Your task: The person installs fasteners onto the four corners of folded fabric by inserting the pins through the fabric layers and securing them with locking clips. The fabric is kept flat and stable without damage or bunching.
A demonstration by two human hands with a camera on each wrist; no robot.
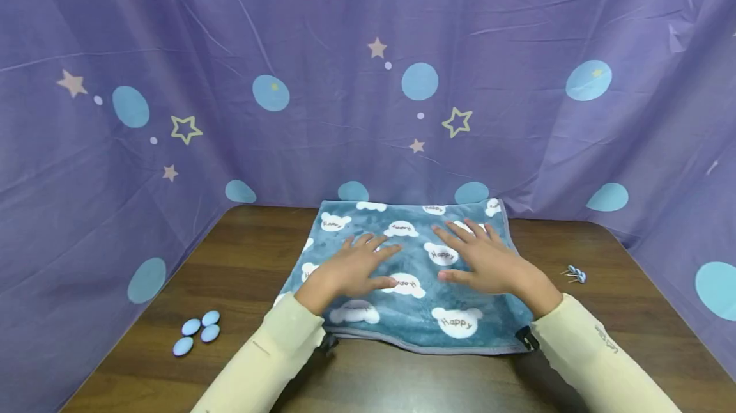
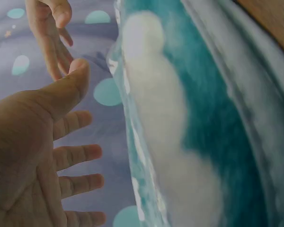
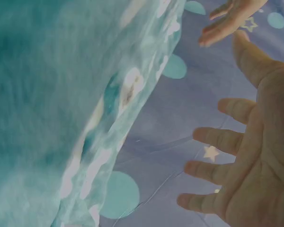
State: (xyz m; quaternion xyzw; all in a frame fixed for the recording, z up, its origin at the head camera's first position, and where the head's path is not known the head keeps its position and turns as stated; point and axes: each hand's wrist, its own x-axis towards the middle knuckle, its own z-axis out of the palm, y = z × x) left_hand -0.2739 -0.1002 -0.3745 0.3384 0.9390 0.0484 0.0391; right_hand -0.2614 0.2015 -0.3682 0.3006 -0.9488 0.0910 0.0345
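Teal blanket (image 1: pixel 422 304), left hand (image 1: pixel 358 268) and right hand (image 1: pixel 491 263) spread above, blue ovals (image 1: pixel 191 327) only in head view

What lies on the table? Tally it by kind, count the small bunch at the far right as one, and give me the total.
Teal bear-print blanket: 1
Light-blue oval pieces: 4
Bunch of small blue-headed pieces, too small to count singly: 1
Total: 6
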